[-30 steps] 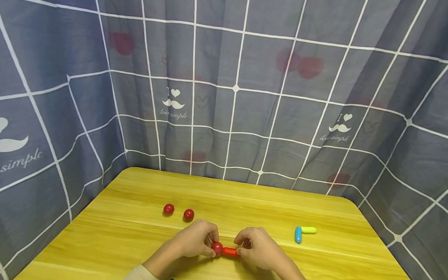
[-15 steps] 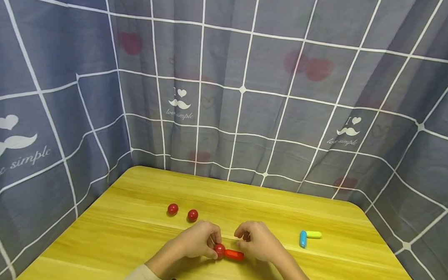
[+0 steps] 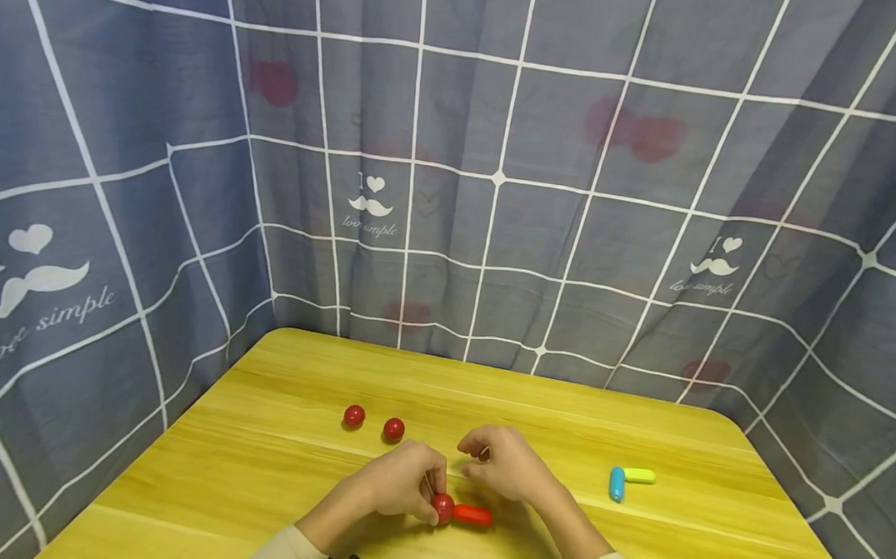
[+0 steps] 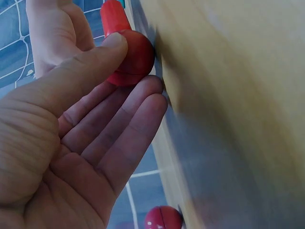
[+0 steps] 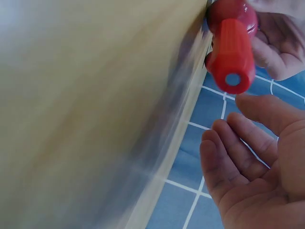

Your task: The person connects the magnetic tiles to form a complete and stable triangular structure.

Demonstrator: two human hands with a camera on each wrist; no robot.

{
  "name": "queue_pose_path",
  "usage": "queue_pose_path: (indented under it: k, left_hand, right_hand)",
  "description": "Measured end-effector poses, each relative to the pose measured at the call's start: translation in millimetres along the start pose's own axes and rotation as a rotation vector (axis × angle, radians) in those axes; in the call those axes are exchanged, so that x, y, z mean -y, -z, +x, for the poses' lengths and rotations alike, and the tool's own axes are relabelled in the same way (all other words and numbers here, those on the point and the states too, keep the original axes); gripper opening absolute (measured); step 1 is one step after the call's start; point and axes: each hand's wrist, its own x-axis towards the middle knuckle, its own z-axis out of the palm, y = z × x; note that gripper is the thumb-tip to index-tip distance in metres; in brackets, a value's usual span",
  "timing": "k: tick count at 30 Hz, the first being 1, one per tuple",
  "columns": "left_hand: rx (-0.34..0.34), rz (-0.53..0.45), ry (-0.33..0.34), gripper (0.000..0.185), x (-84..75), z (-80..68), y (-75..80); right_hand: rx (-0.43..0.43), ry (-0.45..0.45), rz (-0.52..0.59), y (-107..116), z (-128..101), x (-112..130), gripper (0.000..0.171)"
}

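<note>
My left hand (image 3: 403, 482) pinches a glossy red ball (image 3: 443, 508) between thumb and fingers, low over the yellow wood-grain table. A short, bright red faceted handle (image 3: 473, 516) sticks out of the ball's right side. In the right wrist view, that handle (image 5: 232, 52) shows a round opening at its end. Just beyond the handle, my right hand (image 3: 506, 464) is off it, fingers loosely bent with nothing between them. The left wrist view shows my thumb across the ball (image 4: 138, 57), with a seam line below it.
Two more red balls (image 3: 394, 430) lie to the left, behind my left hand. On the right, a blue stick (image 3: 617, 484) and a yellow-green stick (image 3: 640, 476) touch at one end. A grey checked curtain (image 3: 452, 188) encloses the table's back and sides.
My right hand has let go of the red handle and moved back from it, toward the far side. The left hand keeps its pinch on the ball. The head view has shifted slightly.
</note>
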Motion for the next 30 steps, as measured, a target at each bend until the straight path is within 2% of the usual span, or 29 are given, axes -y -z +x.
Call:
queue_pose_path:
  k: [7, 12, 19, 25, 30]
  left_hand:
    - [0.021, 0.000, 0.009, 0.027, -2.0, -2.9, 3.2]
    - [0.026, 0.024, -0.021, 0.025, -2.0, -3.7, 3.4]
    - [0.003, 0.105, -0.062, 0.023, -1.2, -4.5, 1.2]
    - [-0.006, 0.165, -0.065, 0.023, -3.1, -4.4, 3.5]
    - [-0.001, 0.175, -0.059, 0.023, -1.7, -3.9, 4.9]
  right_hand:
    - [-0.002, 0.026, -0.012, -6.8, 21.4, -3.2, 0.025]
    - [0.032, 0.034, 0.004, -8.9, 35.0, -3.9, 0.026]
    - [0.062, 0.124, -0.002, -15.2, 55.1, -2.7, 0.026]
    - [0.084, 0.170, -0.028, -22.2, 74.7, 3.7, 0.029]
    - [0.102, 0.195, -0.070, -29.6, 88.7, 8.0, 0.032]
